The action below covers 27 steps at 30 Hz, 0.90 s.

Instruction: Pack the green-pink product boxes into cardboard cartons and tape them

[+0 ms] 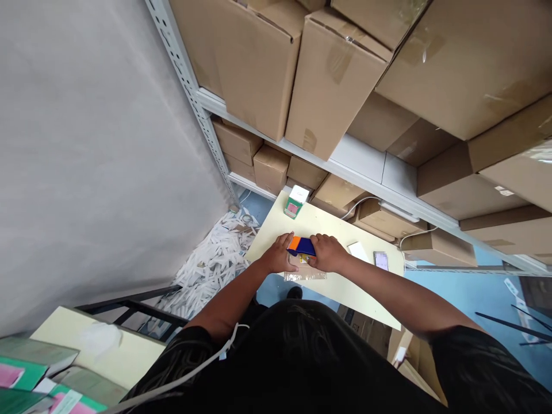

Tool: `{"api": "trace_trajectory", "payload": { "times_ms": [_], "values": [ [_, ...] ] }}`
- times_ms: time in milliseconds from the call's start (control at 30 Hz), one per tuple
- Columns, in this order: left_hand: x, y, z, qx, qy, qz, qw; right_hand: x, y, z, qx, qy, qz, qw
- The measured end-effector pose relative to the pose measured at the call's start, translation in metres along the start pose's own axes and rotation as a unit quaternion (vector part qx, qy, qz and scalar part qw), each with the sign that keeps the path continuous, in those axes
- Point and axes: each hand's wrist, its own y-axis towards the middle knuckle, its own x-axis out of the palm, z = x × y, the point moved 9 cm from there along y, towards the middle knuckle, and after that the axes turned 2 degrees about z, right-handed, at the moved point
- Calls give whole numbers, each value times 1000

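Between my two hands is a flat blue-and-orange object (302, 246), whose exact kind I cannot make out. My left hand (278, 253) grips its orange end, thumb toward me. The fingers of my right hand (328, 253) are wrapped round its blue end. Just below it, at the table's near edge, lies a brown cardboard piece (306, 275) with shiny clear plastic or tape on it. A small yellow-and-red patch shows under the blue part, partly hidden by my fingers.
On the pale table (269, 227) stand a green-and-white box (295, 201), a white flat item (357, 251) and a phone (380, 260). Shelves with cardboard boxes (340, 80) rise behind. Paper strips (202, 276) cover the floor at left. Green-and-pink boxes (38, 374) sit lower left.
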Motion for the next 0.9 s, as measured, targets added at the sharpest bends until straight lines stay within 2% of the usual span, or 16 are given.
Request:
{"api": "trace_trajectory", "payload": {
  "times_ms": [167,333,567,700,900],
  "values": [
    [6,1,-9,-18,-37,-23,999,5,8,-5,9,16,-48,999],
    [16,3,-13,-22,-56,-61,996,4,4,0,44,29,-61,997],
    [5,4,-8,4,-39,-51,998,3,-12,8,-18,53,-65,996],
    [4,5,-9,-2,-34,-61,998,5,-27,31,-17,58,-69,996],
    [4,6,-15,-6,-33,-72,997,10,-70,90,-17,41,-51,998]
  ]
}}
